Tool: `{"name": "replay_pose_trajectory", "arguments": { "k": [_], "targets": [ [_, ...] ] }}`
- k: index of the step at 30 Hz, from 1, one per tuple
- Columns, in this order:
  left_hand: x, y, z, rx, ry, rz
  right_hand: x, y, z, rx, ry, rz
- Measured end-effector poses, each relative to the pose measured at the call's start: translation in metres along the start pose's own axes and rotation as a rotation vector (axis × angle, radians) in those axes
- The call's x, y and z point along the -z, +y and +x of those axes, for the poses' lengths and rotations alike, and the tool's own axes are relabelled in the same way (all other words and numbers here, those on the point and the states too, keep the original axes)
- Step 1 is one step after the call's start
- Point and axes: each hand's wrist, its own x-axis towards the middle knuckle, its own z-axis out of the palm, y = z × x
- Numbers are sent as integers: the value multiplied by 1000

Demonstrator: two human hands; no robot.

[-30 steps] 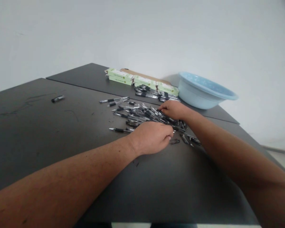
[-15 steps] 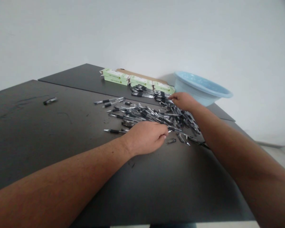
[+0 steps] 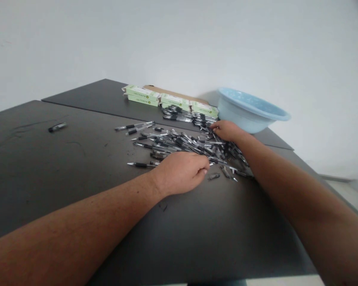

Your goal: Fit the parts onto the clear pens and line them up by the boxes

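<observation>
A loose heap of black-and-clear pens [image 3: 181, 143] lies spread on the dark table [image 3: 77, 174]. My left hand [image 3: 180, 171] rests at the heap's near edge, fingers curled in a pinch; what they hold is hidden. My right hand [image 3: 226, 130] reaches over the far right part of the heap, fingers bent down among the pens, close to a neat row of pens [image 3: 185, 114] in front of the green boxes [image 3: 170, 99]. A small black cap [image 3: 214, 176] lies just right of my left hand.
A light blue basin [image 3: 250, 111] stands at the back right near the table edge. Three green boxes sit in a row at the back with brown cardboard [image 3: 173, 90] behind them. A single pen part [image 3: 57, 127] lies far left. A white wall is behind.
My right hand moved from the middle of the heap out to its far side near the row of pens, then drew slightly back. My left hand stayed put.
</observation>
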Motion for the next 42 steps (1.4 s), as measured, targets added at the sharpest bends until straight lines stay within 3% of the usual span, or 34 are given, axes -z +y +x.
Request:
{"name": "replay_pose_trajectory", "arguments": {
  "k": [12,19,28,36,42],
  "targets": [
    [1,-1,-1,1,14,-2,1,6,-10,24,-64,28],
    [1,-1,-1,10,1,-11,12,0,-10,61,-122,2],
    [2,0,0,11,-11,13,9,-13,-2,58,-141,5],
    [0,-1,0,-2,0,19,20,-5,4,-115,63,49],
    [1,0,0,-7,5,26,17,-15,18,-161,24,74]
  ]
}}
